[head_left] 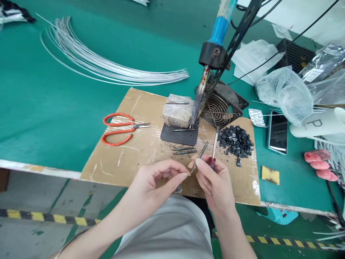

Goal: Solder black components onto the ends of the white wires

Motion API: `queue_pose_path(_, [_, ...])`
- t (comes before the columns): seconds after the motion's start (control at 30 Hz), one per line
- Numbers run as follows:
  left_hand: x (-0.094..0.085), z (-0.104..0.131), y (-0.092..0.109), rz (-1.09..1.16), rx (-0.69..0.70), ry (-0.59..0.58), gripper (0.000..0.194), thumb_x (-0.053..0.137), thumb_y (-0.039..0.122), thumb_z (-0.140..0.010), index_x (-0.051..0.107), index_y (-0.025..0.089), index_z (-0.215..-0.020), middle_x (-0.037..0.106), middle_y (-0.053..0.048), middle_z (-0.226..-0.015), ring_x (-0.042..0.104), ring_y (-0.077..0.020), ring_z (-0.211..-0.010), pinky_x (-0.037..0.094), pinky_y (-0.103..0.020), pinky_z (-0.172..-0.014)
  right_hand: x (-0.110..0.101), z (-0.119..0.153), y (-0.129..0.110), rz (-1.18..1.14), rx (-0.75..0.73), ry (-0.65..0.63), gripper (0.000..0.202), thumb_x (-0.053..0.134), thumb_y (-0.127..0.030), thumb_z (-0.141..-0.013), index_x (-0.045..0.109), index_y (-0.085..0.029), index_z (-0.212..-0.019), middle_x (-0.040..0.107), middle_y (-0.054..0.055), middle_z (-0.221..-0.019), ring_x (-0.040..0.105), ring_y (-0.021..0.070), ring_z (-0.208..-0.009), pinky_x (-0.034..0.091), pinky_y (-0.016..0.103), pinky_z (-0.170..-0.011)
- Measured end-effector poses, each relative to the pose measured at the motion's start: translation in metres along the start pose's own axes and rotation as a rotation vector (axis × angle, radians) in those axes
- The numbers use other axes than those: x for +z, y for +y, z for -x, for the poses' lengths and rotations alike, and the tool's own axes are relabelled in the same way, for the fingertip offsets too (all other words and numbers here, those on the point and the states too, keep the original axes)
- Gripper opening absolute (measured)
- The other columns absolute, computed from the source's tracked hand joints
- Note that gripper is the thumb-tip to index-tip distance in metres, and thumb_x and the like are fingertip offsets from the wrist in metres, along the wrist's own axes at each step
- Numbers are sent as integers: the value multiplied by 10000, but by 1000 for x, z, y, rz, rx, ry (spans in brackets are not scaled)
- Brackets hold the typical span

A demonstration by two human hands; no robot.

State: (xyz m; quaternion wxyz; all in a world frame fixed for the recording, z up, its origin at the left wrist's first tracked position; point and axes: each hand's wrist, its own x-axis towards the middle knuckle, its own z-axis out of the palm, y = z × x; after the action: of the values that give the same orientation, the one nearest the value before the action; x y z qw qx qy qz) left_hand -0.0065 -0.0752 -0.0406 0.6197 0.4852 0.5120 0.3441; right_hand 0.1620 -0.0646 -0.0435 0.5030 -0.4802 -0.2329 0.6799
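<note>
My right hand point(214, 180) is closed around a screwdriver point(215, 145) with a dark red handle, its shaft pointing away from me. Between the thumb and fingers of that hand is also a slim pointed metal rod point(201, 154), slanted. My left hand point(161, 180) pinches thumb to forefinger beside the rod's lower, pointed end; whatever is in the pinch is too small to tell. Similar metal rods point(184, 150) lie on the cardboard point(145, 151) just beyond my hands. Small black rectangular pieces point(237, 140) are heaped at the right.
A blue soldering iron point(206, 72) hangs tip down over a wrapped block point(178, 115) on a black pad point(179, 136), beside a fan point(221, 108). Orange-handled scissors point(118, 129) lie left, white wires point(115, 66) behind. A phone point(278, 131) and yellow sponge point(270, 175) are right.
</note>
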Motion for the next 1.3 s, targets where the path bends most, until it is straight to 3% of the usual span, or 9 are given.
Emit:
queue_pose_path(0.13, [3, 0, -3, 46, 35, 31, 94, 750, 293, -939, 828, 252, -972, 661, 41, -661, 394, -74, -473, 266, -197, -405, 2, -1, 1, -20, 37, 7, 342, 985, -451, -711, 773, -195, -789, 694, -31, -603, 163, 5, -383, 88, 214, -358])
queue_pose_path(0.4, [3, -1, -2, 119, 38, 46, 119, 780, 204, -910, 857, 286, -948, 730, 44, -686, 582, -92, -576, 431, -174, -506, 4, -4, 2, -51, 79, 31, 381, 1001, -467, -682, 773, -181, -789, 740, -4, -635, 170, -6, -381, 90, 199, -362])
queue_pose_path(0.57, [3, -2, 3, 100, 13, 58, 118, 791, 180, -879, 855, 273, -914, 742, 47, -667, 599, -90, -565, 462, -164, -511, 6, -4, 1, -53, 86, 39, 381, 1003, -459, -678, 749, -187, -761, 671, -40, -574, 166, 1, -388, 115, 196, -361])
queue_pose_path(0.77, [5, 1, 5, -4, 81, 115, 128, 758, 185, -876, 861, 254, -907, 759, 31, -667, 639, -104, -574, 510, -161, -529, 6, -5, 4, -36, 33, 75, 374, 1002, -468, -678, 776, -188, -779, 708, -22, -595, 197, 1, -386, 129, 188, -358])
queue_pose_path(0.87, [8, 3, 5, -179, 208, 205, 156, 721, 158, -875, 847, 243, -912, 758, 41, -669, 626, -92, -553, 526, -147, -541, 6, -5, 7, -31, -1, 118, 349, 1006, -456, -676, 801, -196, -782, 775, 16, -653, 358, 21, -406, 231, 173, -377])
queue_pose_path(0.97, [11, 4, 4, -304, 298, 240, 144, 705, 148, -893, 818, 231, -921, 746, 58, -661, 602, -77, -521, 514, -127, -526, 6, -4, 12, -21, -18, 134, 316, 1001, -453, -688, 817, -213, -778, 826, 46, -729, 585, 77, -519, 423, 176, -481])
queue_pose_path(1.13, [13, 3, 4, -398, 337, 241, 126, 686, 164, -940, 742, 209, -837, 636, 82, -593, 514, -71, -487, 444, -127, -480, 6, -3, 22, 10, -69, 151, 273, 999, -421, -719, 826, -218, -773, 816, 23, -725, 700, 112, -653, 558, 198, -652])
queue_pose_path(1.2, [14, 4, 4, -473, 397, 252, 194, 639, 134, -968, 696, 206, -796, 550, 95, -575, 454, -66, -477, 389, -139, -469, 6, -3, 22, 4, -92, 177, 287, 1007, -413, -712, 816, -205, -765, 800, 19, -710, 634, 76, -584, 495, 157, -564])
queue_pose_path(1.3, [14, 5, 3, -552, 497, 194, 203, 601, 115, -990, 660, 202, -816, 530, 93, -603, 464, -66, -497, 389, -163, -509, 7, -3, 17, -65, -83, 216, 335, 1006, -430, -712, 779, -185, -740, 691, -33, -580, 325, 3, -405, 250, 133, -386])
